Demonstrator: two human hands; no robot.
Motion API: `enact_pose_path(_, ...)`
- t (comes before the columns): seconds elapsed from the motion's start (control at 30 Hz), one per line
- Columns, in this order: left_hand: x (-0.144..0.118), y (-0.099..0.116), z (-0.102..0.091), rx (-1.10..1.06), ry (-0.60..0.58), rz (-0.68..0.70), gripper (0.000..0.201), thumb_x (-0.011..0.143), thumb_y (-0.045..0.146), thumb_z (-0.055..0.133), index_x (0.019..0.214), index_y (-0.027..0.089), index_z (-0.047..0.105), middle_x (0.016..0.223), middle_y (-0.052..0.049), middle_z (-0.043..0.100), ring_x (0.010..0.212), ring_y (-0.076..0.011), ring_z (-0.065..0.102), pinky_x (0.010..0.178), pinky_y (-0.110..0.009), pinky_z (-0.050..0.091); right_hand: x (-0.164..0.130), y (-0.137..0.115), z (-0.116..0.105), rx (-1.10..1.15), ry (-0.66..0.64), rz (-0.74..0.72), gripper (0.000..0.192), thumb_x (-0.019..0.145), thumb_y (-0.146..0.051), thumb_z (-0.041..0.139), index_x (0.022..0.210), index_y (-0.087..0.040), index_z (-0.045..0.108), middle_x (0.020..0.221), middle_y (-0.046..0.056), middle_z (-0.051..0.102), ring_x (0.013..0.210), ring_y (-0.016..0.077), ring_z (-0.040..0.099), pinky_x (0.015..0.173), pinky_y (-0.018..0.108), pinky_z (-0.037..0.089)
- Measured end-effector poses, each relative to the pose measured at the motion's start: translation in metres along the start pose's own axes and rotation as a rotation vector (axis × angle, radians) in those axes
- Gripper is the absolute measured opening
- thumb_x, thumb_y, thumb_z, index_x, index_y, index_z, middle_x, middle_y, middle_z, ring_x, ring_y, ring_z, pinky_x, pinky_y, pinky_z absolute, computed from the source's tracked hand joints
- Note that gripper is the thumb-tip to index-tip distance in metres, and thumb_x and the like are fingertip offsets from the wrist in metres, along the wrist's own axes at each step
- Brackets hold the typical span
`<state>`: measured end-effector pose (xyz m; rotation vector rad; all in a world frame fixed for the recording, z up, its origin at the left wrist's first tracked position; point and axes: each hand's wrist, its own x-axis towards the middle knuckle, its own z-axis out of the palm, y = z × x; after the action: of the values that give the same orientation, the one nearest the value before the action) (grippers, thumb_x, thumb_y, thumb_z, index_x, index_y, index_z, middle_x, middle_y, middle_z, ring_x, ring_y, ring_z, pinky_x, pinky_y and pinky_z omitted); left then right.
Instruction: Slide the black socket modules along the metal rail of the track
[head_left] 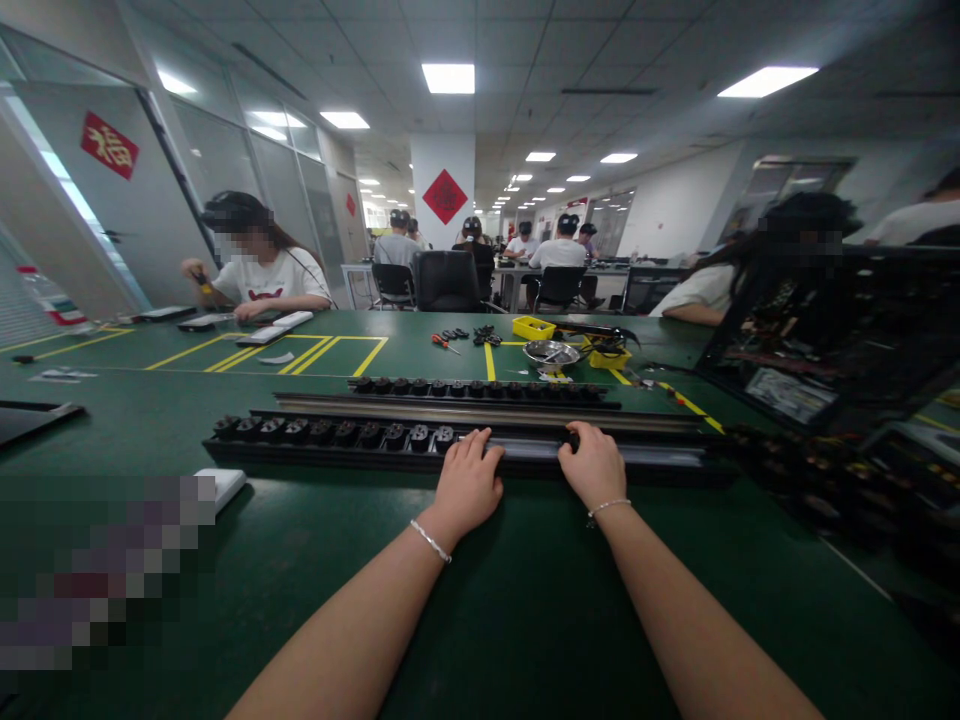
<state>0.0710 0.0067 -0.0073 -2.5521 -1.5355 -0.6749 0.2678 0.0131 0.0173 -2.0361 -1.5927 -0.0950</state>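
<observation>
A long black channel point(360, 465) lies across the green table, its left part filled with a row of round black socket modules point(345, 433). My left hand point(466, 485) rests on the channel at the end of this row, fingers stretched forward and thumb apart. Farther right, my right hand point(596, 465) pinches a small black socket module point(572, 440) at the channel, mostly hidden by the fingers. Between my hands the channel's pale inner floor point(529, 449) shows. Behind it lie a metal-toned rail point(420, 410) and a second strip of black sockets point(480, 389).
Farther back are a metal bowl point(551, 354), a yellow bin point(533, 328) and a red-handled screwdriver point(445, 344). A dark open case point(802, 330) and a pile of black parts point(810, 480) stand at right. A white power strip point(223, 486) lies at left. Co-workers sit opposite.
</observation>
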Motion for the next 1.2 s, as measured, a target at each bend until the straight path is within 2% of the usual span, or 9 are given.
enact_pose_path(1.2,-0.0009,-0.0015,0.0011,0.020,0.028,0.018,0.040,0.080,0.024,0.055,0.120,0.023,0.054,0.142,-0.009,0.042,0.132,-0.0274,0.035,0.107,-0.044,0.029,0.0007,0.0077,-0.0034,-0.011,0.008,0.043,0.034,0.079,-0.023,0.047,0.111,-0.017,0.059,0.111,0.010,0.062,0.103,0.0244,0.052,0.086,0.035,0.040)
